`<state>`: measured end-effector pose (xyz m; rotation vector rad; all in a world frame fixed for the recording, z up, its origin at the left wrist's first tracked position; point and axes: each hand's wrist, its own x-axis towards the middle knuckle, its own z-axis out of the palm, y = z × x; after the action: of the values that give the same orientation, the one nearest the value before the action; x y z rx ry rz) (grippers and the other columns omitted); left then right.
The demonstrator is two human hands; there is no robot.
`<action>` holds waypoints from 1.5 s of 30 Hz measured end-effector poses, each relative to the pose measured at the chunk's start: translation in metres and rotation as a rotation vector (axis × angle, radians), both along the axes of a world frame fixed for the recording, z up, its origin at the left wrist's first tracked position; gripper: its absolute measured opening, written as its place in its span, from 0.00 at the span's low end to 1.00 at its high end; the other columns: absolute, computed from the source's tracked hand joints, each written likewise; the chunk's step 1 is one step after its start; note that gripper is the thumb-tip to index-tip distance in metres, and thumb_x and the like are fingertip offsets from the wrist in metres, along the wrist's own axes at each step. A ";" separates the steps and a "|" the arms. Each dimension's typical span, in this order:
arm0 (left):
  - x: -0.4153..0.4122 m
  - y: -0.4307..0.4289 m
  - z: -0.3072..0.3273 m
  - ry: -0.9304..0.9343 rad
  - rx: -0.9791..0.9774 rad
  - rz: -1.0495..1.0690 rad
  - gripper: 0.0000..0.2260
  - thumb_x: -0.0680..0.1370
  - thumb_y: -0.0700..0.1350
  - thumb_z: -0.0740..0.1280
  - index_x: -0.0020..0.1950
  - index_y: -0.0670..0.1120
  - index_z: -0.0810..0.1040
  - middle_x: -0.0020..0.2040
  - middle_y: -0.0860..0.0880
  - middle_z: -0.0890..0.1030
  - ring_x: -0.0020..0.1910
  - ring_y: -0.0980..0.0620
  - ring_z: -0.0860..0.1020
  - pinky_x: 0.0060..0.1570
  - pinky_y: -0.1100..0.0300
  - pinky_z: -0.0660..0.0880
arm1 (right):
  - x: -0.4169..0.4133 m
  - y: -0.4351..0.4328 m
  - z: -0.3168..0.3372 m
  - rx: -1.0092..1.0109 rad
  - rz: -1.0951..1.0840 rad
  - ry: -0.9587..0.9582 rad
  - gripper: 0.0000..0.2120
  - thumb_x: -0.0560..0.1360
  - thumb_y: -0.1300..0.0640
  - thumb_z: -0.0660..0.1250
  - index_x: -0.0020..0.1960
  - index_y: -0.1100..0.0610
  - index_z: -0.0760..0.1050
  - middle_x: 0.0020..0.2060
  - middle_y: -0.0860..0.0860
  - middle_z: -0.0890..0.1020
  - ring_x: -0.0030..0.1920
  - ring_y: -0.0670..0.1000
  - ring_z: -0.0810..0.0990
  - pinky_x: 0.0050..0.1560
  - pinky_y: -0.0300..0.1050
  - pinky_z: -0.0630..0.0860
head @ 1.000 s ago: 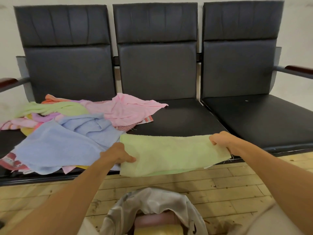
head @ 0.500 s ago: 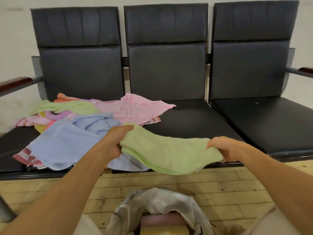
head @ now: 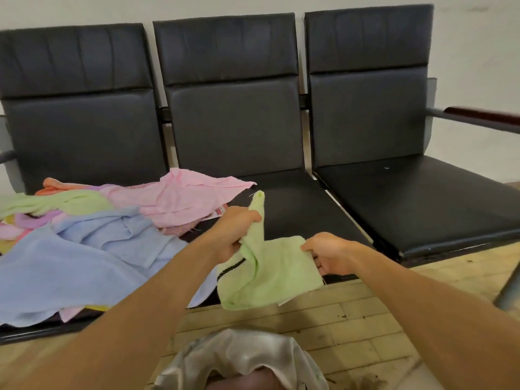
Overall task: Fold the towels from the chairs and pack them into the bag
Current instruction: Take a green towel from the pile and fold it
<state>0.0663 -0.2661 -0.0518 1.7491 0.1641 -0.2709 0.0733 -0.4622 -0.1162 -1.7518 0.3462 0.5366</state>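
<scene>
towel pile [head: 84, 249]: blue, pink, pale green and orange cloths, unfolded, heaped on the left chair [head: 78, 130] and spilling onto the middle seat [head: 295, 209].
left hand [head: 233, 232]: fist curled round one end of the green towel [head: 270, 274]; a corner pokes up above the knuckles.
bag [head: 239, 358]: grey, mouth open, on the floor [head: 351, 319] below the hands; something pinkish inside, possibly a packed towel, too blurred to tell.
green towel: doubled over, hanging between both hands, over the front edge of the middle seat.
right hand [head: 329, 254]: pinches the opposite edge.
step: folding, partway through.
next move: level the edges, square the bundle, then lower it into the bag's mouth.
</scene>
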 end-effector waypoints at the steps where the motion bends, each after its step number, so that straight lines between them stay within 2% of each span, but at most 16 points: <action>1: 0.002 -0.014 -0.005 0.004 0.049 -0.033 0.07 0.77 0.40 0.62 0.39 0.45 0.70 0.35 0.46 0.72 0.33 0.50 0.71 0.32 0.61 0.67 | 0.000 -0.001 0.000 0.023 0.004 0.010 0.14 0.83 0.57 0.58 0.67 0.60 0.68 0.56 0.59 0.80 0.55 0.58 0.81 0.55 0.56 0.79; 4: 0.001 -0.045 -0.026 0.037 0.173 -0.091 0.06 0.77 0.40 0.60 0.39 0.45 0.69 0.31 0.47 0.69 0.29 0.51 0.68 0.26 0.62 0.62 | 0.000 -0.003 -0.003 0.076 0.016 0.010 0.17 0.84 0.51 0.54 0.64 0.60 0.73 0.56 0.58 0.81 0.54 0.58 0.82 0.55 0.55 0.79; 7: -0.003 -0.060 -0.046 0.110 0.135 -0.110 0.08 0.79 0.41 0.59 0.41 0.41 0.72 0.32 0.45 0.72 0.28 0.50 0.69 0.28 0.60 0.67 | 0.001 -0.003 -0.007 0.065 0.013 -0.005 0.24 0.83 0.43 0.51 0.61 0.60 0.75 0.54 0.59 0.82 0.53 0.58 0.83 0.57 0.57 0.79; 11: -0.021 -0.048 -0.046 0.142 0.017 -0.145 0.12 0.83 0.47 0.57 0.58 0.40 0.73 0.46 0.43 0.78 0.34 0.48 0.76 0.36 0.57 0.78 | 0.003 -0.001 -0.009 -0.008 0.085 -0.030 0.27 0.81 0.37 0.54 0.61 0.59 0.75 0.53 0.58 0.84 0.52 0.58 0.84 0.53 0.56 0.81; 15: -0.036 -0.003 -0.044 0.022 -0.019 -0.094 0.11 0.82 0.40 0.59 0.63 0.42 0.73 0.48 0.43 0.80 0.39 0.47 0.80 0.38 0.60 0.77 | -0.001 0.016 -0.006 -0.372 0.214 -0.253 0.18 0.77 0.46 0.67 0.59 0.58 0.76 0.51 0.54 0.84 0.51 0.54 0.83 0.54 0.52 0.80; 18: -0.044 0.034 -0.044 -0.061 -0.011 -0.013 0.14 0.79 0.36 0.61 0.65 0.42 0.74 0.46 0.45 0.82 0.41 0.48 0.80 0.41 0.59 0.76 | -0.008 0.034 0.007 -0.783 0.410 -0.528 0.11 0.78 0.51 0.63 0.56 0.57 0.70 0.45 0.52 0.77 0.48 0.56 0.78 0.45 0.51 0.74; 20: -0.045 0.049 -0.040 -0.112 0.012 -0.006 0.15 0.78 0.36 0.63 0.65 0.42 0.74 0.47 0.47 0.81 0.42 0.50 0.80 0.43 0.60 0.76 | -0.013 0.047 0.019 -0.848 0.483 -0.639 0.07 0.79 0.51 0.60 0.52 0.55 0.67 0.40 0.51 0.75 0.43 0.57 0.77 0.41 0.51 0.72; 22: -0.044 0.060 -0.035 -0.238 0.095 -0.047 0.20 0.77 0.36 0.65 0.68 0.44 0.72 0.50 0.50 0.79 0.46 0.53 0.78 0.44 0.65 0.74 | -0.019 0.059 0.031 -0.857 0.517 -0.720 0.07 0.80 0.51 0.59 0.54 0.54 0.68 0.40 0.52 0.77 0.41 0.56 0.77 0.40 0.51 0.72; 25: -0.052 0.075 -0.026 -0.664 0.362 -0.131 0.31 0.73 0.35 0.70 0.73 0.49 0.64 0.62 0.53 0.72 0.59 0.57 0.72 0.53 0.73 0.69 | -0.029 0.072 0.045 -0.861 0.564 -0.814 0.04 0.81 0.51 0.59 0.51 0.51 0.66 0.38 0.50 0.76 0.39 0.55 0.76 0.38 0.49 0.69; 28: -0.060 0.089 -0.024 -1.051 0.694 -0.265 0.40 0.69 0.46 0.72 0.77 0.49 0.56 0.72 0.53 0.65 0.70 0.55 0.65 0.67 0.64 0.63 | -0.039 0.083 0.057 -0.846 0.632 -0.848 0.05 0.80 0.52 0.60 0.50 0.53 0.68 0.35 0.49 0.75 0.39 0.56 0.75 0.40 0.51 0.70; 32: -0.070 0.100 -0.028 -1.000 0.923 -0.295 0.50 0.66 0.59 0.73 0.79 0.48 0.48 0.78 0.52 0.53 0.76 0.53 0.50 0.75 0.53 0.47 | -0.056 0.097 0.071 -0.825 0.706 -0.910 0.07 0.80 0.51 0.62 0.51 0.54 0.71 0.36 0.47 0.75 0.41 0.54 0.75 0.45 0.55 0.74; 35: -0.076 0.106 -0.033 -1.005 0.997 -0.318 0.45 0.65 0.64 0.68 0.77 0.51 0.55 0.75 0.52 0.60 0.75 0.53 0.50 0.75 0.52 0.42 | -0.070 0.102 0.078 -0.824 0.805 -0.941 0.06 0.81 0.51 0.62 0.48 0.52 0.70 0.37 0.46 0.75 0.42 0.52 0.74 0.47 0.56 0.74; 38: -0.077 0.107 -0.029 -1.131 1.050 -0.296 0.25 0.65 0.63 0.65 0.56 0.49 0.77 0.61 0.49 0.75 0.67 0.49 0.64 0.70 0.48 0.53 | -0.083 0.095 0.082 -0.866 0.896 -0.940 0.02 0.81 0.51 0.61 0.49 0.46 0.68 0.42 0.44 0.76 0.46 0.50 0.75 0.48 0.53 0.74; 41: -0.087 0.100 -0.018 -0.915 0.900 -0.353 0.14 0.72 0.58 0.69 0.43 0.49 0.74 0.45 0.54 0.76 0.45 0.52 0.75 0.51 0.51 0.71 | -0.090 0.081 0.086 -0.886 0.913 -0.926 0.03 0.80 0.50 0.61 0.54 0.46 0.71 0.45 0.44 0.78 0.48 0.48 0.76 0.49 0.51 0.74; 43: -0.094 0.095 -0.014 -0.697 0.739 -0.434 0.14 0.74 0.56 0.70 0.42 0.49 0.70 0.36 0.52 0.74 0.35 0.53 0.74 0.38 0.52 0.72 | -0.091 0.069 0.087 -0.843 0.877 -0.879 0.05 0.78 0.48 0.65 0.52 0.46 0.72 0.44 0.44 0.78 0.46 0.45 0.76 0.47 0.49 0.75; 45: -0.097 0.091 -0.013 -0.682 0.618 -0.457 0.14 0.74 0.55 0.71 0.42 0.47 0.70 0.35 0.47 0.75 0.34 0.50 0.74 0.36 0.54 0.71 | -0.091 0.058 0.085 -0.827 0.877 -0.803 0.09 0.74 0.48 0.71 0.50 0.46 0.73 0.43 0.42 0.78 0.46 0.43 0.76 0.46 0.44 0.75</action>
<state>-0.0310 -0.1754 -0.0653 2.3804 -0.7224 0.0774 -0.0174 -0.4042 -0.0316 -2.7279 -0.9408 0.2290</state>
